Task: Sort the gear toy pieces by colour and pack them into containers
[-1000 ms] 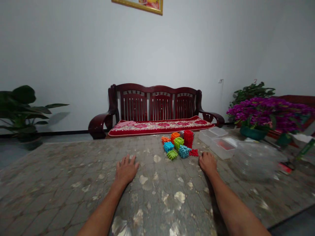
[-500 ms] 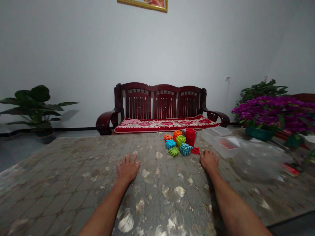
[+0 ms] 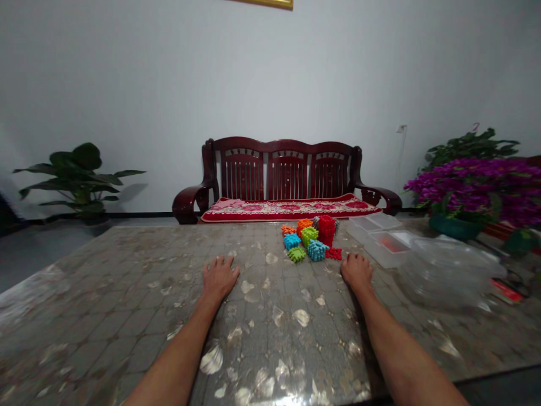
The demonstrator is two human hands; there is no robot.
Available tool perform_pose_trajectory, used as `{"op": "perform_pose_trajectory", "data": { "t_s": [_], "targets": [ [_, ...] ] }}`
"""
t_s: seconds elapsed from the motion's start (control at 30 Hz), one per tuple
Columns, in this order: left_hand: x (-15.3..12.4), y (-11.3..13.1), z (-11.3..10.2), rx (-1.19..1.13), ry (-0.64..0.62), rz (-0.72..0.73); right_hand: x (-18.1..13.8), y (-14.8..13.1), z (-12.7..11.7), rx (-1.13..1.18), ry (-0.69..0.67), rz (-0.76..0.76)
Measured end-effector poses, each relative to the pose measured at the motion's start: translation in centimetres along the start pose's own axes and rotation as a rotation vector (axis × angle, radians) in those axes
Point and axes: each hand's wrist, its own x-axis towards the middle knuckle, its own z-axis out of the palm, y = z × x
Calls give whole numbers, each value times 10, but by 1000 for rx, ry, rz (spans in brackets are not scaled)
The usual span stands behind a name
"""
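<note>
My left hand [image 3: 220, 276] lies palm down on the patterned tabletop [image 3: 270, 316], its fingers apart and holding nothing. Also on the tabletop, my right hand [image 3: 357, 272] rests palm down with fingers slightly bent; no object shows in it. Just left of it is a flat red knobbly piece [image 3: 333, 254], apart from the fingers. A cluster of similar knobbly blocks stands beyond, between the hands: a teal block [image 3: 317, 250], two green ones [image 3: 310, 237], a blue one [image 3: 292, 242], orange ones [image 3: 304, 226] and a tall red stack [image 3: 326, 230] with grey pieces partly hidden behind it.
Clear plastic containers [image 3: 386, 251] stand right of the blocks, one with something orange-red inside. A heap of clear plastic lids or boxes [image 3: 450, 273] lies nearer. Purple flowers [image 3: 477, 186] in a green pot are at the far right. A wooden bench [image 3: 287, 169] stands behind the table.
The whole view has shifted slightly, with the scene sitting a little higher and the side objects further right. Both hands stay in about the same place on the tabletop; the blocks have not moved.
</note>
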Motion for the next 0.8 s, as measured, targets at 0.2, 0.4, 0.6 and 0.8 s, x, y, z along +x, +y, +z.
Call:
{"op": "perform_pose_trajectory", "data": {
  "t_s": [0.2, 0.4, 0.6, 0.8],
  "targets": [
    [0, -1, 3, 1, 5, 3, -3, -1, -3, 21, -1, 0],
    [5, -7, 14, 9, 8, 19, -2, 0, -1, 44, 2, -14],
    [7, -9, 15, 56, -4, 34, -14, 6, -13, 115, 17, -113],
    [9, -10, 18, 50, -5, 32, -25, 29, -70, 191, 350, -204]
  ]
}}
